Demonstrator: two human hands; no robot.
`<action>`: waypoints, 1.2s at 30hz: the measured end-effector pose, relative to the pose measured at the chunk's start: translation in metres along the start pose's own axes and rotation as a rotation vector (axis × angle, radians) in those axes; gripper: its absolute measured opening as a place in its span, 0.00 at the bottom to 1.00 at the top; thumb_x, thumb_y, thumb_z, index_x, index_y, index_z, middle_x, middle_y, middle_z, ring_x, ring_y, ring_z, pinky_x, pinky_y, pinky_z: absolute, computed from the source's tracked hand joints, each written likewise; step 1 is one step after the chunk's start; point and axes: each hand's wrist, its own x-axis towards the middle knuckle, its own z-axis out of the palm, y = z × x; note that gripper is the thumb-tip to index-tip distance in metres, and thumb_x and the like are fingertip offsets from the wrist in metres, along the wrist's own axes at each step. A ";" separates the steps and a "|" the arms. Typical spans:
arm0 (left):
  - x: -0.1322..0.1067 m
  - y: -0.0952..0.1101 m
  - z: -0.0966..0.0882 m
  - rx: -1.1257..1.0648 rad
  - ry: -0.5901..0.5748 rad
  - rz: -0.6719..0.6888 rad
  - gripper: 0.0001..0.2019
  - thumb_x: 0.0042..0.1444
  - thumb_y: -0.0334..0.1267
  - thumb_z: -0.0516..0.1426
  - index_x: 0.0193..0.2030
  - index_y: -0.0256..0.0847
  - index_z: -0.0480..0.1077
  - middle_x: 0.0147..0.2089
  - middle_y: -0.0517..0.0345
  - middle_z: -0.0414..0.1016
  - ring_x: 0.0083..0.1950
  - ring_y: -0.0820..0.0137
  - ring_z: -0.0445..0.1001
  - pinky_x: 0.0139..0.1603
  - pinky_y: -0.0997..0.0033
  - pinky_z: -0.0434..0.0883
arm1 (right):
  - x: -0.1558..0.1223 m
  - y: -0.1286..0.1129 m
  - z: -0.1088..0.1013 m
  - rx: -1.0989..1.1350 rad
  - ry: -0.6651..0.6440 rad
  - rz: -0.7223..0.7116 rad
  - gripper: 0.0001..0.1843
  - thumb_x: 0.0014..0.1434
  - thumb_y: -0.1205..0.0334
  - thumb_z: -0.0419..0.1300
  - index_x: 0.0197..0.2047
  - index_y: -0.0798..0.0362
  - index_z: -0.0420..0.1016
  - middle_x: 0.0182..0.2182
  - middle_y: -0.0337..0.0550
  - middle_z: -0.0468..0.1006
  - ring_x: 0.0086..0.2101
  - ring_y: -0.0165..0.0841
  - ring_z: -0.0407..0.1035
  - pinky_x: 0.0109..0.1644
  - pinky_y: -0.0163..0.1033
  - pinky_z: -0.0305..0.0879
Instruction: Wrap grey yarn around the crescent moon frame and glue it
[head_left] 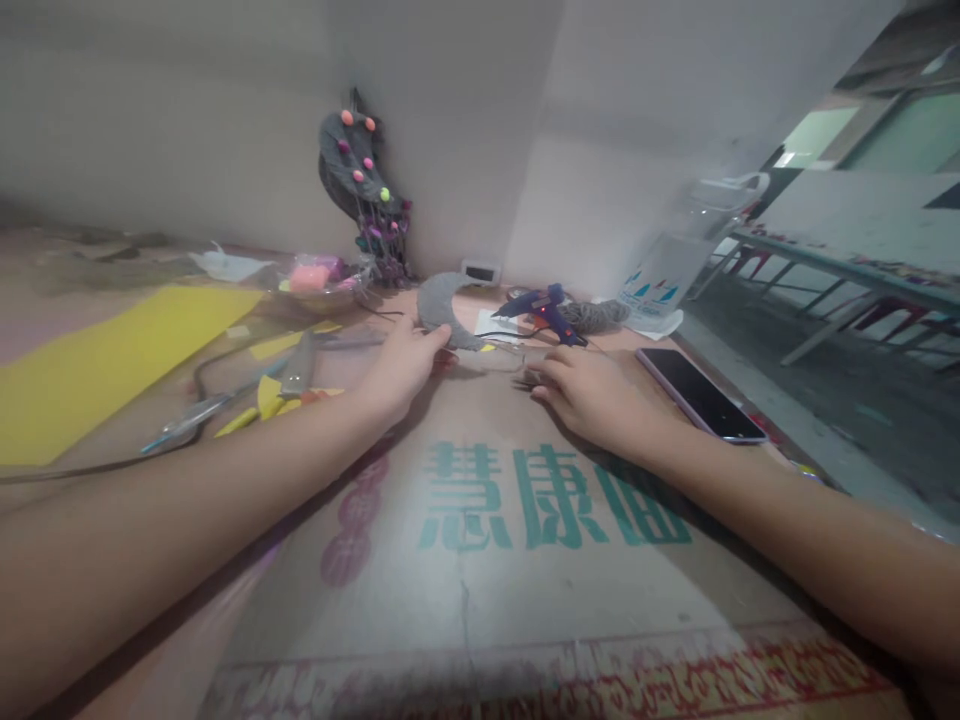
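My left hand pinches the lower edge of a grey crescent moon shape, thumb on its front face. My right hand rests low over the cardboard, its fingers curled round a thin, dark item too blurred to name. Between the hands lie a small yellow scrap and a faint thin strand. Just behind my right hand stands a dark blue glue gun with a red light lit. A white card lies under its nozzle.
A printed cardboard sheet covers the table. Left are yellow sheet, a craft knife and a bag of coloured pompoms. A decorated grey moon leans on the wall. Right are grey yarn, a phone and a plastic bottle.
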 end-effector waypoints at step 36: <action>0.004 -0.011 -0.005 0.045 -0.080 0.042 0.05 0.56 0.33 0.59 0.39 0.39 0.67 0.33 0.60 0.76 0.29 0.75 0.72 0.33 0.76 0.70 | -0.085 -0.002 -0.027 0.696 -0.529 -0.193 0.38 0.68 0.39 0.50 0.73 0.52 0.56 0.73 0.50 0.49 0.72 0.44 0.39 0.75 0.57 0.35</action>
